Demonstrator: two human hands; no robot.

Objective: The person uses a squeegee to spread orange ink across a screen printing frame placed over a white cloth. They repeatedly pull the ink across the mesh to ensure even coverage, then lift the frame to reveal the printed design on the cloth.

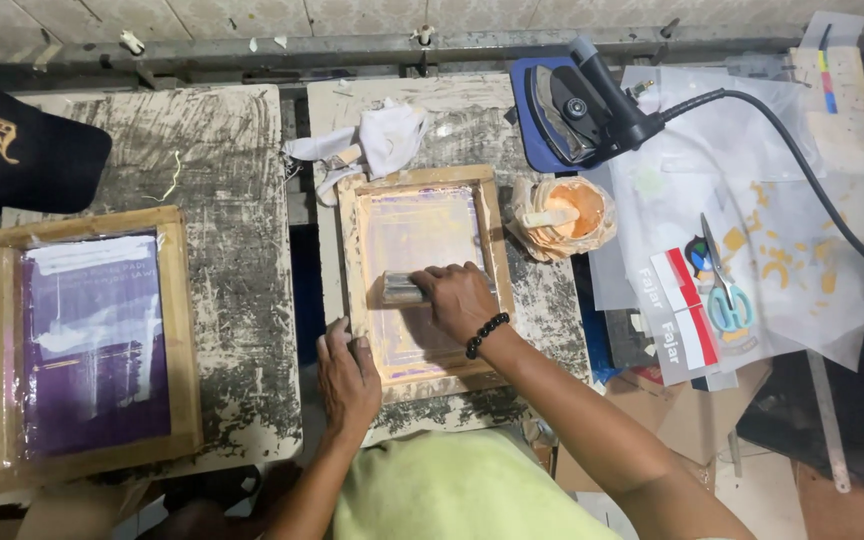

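Observation:
A wooden screen-printing frame [350, 262] with a pale mesh lies on a paint-stained board in the middle. My right hand [460, 298] grips a squeegee [402, 288] pressed across the mesh near its middle; a black bead bracelet sits on that wrist. My left hand [345, 372] rests flat with fingers spread on the frame's lower-left corner and the board beside it.
A second wooden frame [180, 330] with a purple mesh lies on the left board. A white rag [382, 138] lies behind the middle frame, an open tub of orange paste with a stick [564, 214] to its right. Farther right are a heat tool [577, 105], its black cable, scissors [722, 290] and paper sheets. A black cap [22, 150] sits far left.

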